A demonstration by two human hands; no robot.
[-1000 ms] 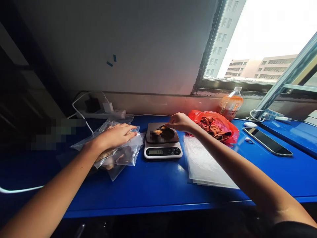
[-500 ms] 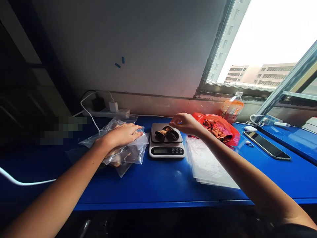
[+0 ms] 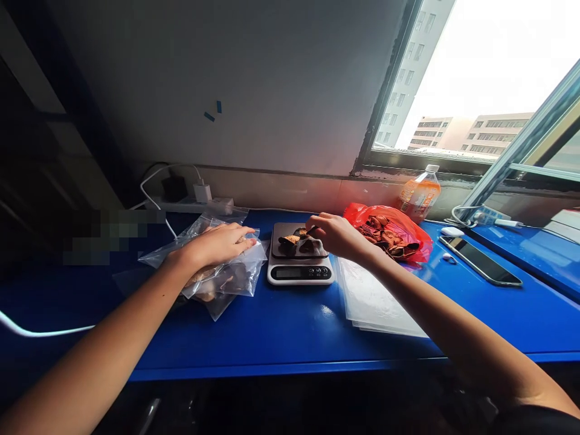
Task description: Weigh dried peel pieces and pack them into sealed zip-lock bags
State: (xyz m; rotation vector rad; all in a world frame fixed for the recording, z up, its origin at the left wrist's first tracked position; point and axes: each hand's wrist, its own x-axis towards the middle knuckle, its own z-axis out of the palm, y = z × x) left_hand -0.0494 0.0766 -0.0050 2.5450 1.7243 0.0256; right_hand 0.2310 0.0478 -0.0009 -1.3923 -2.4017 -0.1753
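Observation:
A small white kitchen scale [image 3: 300,275] stands mid-table, and dark, curled pieces that look like dried peel [image 3: 290,240] lie on its plate. Over the plate's right side, my right hand [image 3: 338,234] is closed, thumb and fingers pinching a dark piece of dried peel; its underside is partly hidden. To the left, my left hand [image 3: 217,244] lies flat with fingers stretched out on clear plastic bags [image 3: 242,275] that hold light brown contents. A red plastic bag [image 3: 423,238] with more dried peel sits open behind my right forearm.
A stack of flat clear bags [image 3: 376,305] lies right of the scale. Farther right are a phone [image 3: 480,261], a white earbud case [image 3: 452,231] and a loose earbud [image 3: 448,258]. An orange drink bottle [image 3: 421,193] and a power strip [image 3: 190,206] stand along the wall.
My right hand has come down to the dried peel on the scale and pinches a piece there. My left hand stays on the bags. The view has shifted slightly.

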